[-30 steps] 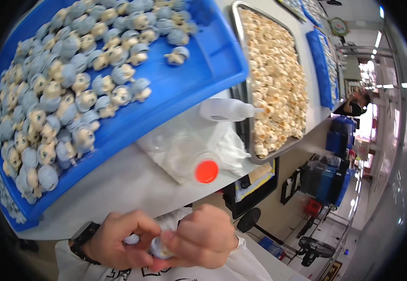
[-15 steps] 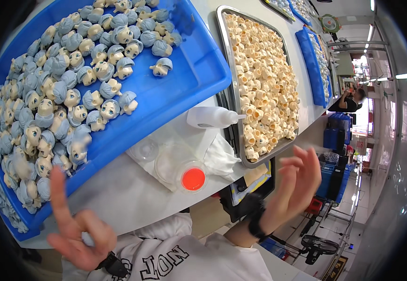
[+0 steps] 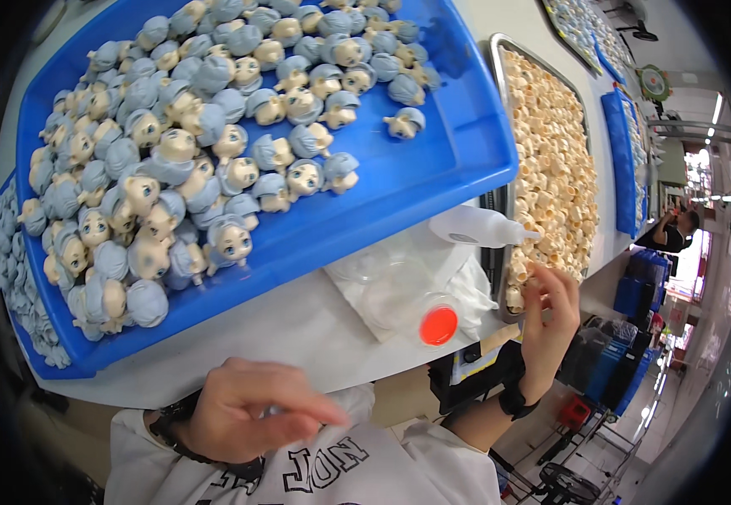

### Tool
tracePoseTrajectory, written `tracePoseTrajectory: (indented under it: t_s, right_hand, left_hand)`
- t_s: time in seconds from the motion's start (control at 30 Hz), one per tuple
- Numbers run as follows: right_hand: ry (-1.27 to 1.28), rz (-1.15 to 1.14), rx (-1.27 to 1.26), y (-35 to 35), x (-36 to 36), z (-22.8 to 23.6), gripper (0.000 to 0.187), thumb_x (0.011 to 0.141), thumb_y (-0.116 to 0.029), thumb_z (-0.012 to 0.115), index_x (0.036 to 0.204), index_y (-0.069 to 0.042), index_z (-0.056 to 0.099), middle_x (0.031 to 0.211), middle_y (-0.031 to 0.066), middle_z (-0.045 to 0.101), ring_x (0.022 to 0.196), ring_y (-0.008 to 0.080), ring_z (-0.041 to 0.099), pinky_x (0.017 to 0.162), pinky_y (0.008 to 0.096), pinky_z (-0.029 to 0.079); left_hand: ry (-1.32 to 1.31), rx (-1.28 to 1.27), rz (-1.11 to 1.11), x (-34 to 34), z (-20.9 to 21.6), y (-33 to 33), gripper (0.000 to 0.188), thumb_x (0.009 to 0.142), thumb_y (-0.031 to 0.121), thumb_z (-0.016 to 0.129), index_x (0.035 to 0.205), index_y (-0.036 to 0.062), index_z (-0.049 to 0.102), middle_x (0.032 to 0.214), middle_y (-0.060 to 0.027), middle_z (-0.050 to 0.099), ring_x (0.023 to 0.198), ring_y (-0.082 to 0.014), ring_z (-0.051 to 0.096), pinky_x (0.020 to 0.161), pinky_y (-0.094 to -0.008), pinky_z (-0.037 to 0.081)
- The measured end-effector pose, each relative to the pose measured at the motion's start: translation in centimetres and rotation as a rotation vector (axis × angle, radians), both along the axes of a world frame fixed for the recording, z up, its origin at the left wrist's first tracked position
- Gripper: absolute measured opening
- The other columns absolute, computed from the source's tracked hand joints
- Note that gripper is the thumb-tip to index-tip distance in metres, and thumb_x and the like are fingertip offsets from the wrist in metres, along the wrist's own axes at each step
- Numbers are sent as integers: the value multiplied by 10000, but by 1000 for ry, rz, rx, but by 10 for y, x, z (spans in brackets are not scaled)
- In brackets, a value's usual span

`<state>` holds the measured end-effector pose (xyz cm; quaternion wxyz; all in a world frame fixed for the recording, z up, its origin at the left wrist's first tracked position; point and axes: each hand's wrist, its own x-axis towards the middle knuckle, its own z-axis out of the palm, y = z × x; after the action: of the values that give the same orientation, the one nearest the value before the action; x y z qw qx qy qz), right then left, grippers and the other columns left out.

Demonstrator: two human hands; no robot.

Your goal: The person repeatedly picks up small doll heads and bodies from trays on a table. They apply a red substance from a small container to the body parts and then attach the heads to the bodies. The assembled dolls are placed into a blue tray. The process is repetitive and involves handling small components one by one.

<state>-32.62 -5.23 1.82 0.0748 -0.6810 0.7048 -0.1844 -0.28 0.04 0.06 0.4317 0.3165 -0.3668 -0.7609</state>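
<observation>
My left hand (image 3: 256,412) is in front of my shirt, smeared by motion, its fingers bent together. A small pale bluish spot shows between them, too blurred to name. At the near end of a metal tray (image 3: 500,93), my right hand (image 3: 550,311) reaches in with thumb and fingertips pinched among small cream hollow parts (image 3: 550,168). Whatever is between those fingertips is hidden. To the left, a large blue bin (image 3: 433,181) holds many doll heads (image 3: 231,240) with pale faces and grey-blue hair. One head (image 3: 405,123) lies apart from the pile.
Between bin and tray lies a white squeeze bottle (image 3: 475,227) with a nozzle. Nearer me are a jar with a red-orange top (image 3: 439,326) and a crumpled white cloth (image 3: 471,286). Another blue bin (image 3: 622,160) stands beyond the tray; a person (image 3: 672,229) is farther off.
My right hand has come down from the air, where its fingers were spread, into the tray's near end. My left hand has moved right, away from the bin, and its raised finger has lowered.
</observation>
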Motion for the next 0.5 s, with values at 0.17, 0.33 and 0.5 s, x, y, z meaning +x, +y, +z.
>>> tracePoseTrajectory:
  t_s: [0.17, 0.33, 0.5]
  right_hand:
    - [-103, -72, -289, 16, 11, 2, 330, 796, 87, 516, 1111, 0, 567, 1045, 99, 487, 784, 156, 538, 629, 229, 446]
    - [-697, 270, -278, 55, 61, 34, 265, 725, -34, 666, 976, 1, 586, 1029, 157, 492, 610, 154, 544, 553, 244, 447]
    - [-560, 773, -221, 42, 110, 22, 448, 508, -213, 873, 830, -75, 594, 794, 59, 557, 591, 131, 499, 501, 207, 382]
  left_hand:
    - [110, 179, 147, -10, 3, -1, 370, 898, 316, 529, 1050, -19, 566, 886, -116, 565, 602, -98, 483, 498, -227, 366]
    - [42, 165, -156, -5, 5, -5, 318, 929, 215, 459, 1128, -26, 518, 1028, -132, 541, 693, -110, 502, 609, -234, 425]
    - [103, -195, -366, -6, 3, -6, 266, 874, 58, 537, 1119, -45, 529, 1131, -188, 552, 843, -193, 610, 690, -280, 503]
